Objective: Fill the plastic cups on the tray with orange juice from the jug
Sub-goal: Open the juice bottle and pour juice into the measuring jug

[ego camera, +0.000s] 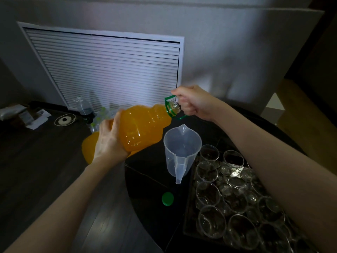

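Centre frame: one orange juice bottle (pixel 142 126), tilted, uncapped. Left hand (pixel 109 141) grasps its body; right hand (pixel 191 103) is clenched around its green handle (pixel 170 99). One empty jug (pixel 180 152) stands below the neck. Lower right: one tray (pixel 189 216) of empty cups (pixel 209 194), count uncertain. One green cap (pixel 167 198), lower centre.

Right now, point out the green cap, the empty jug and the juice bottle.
green cap (pixel 167 198), head view, its top face
jug (pixel 179 156), head view, its clear side wall
juice bottle (pixel 144 125), head view, its orange body
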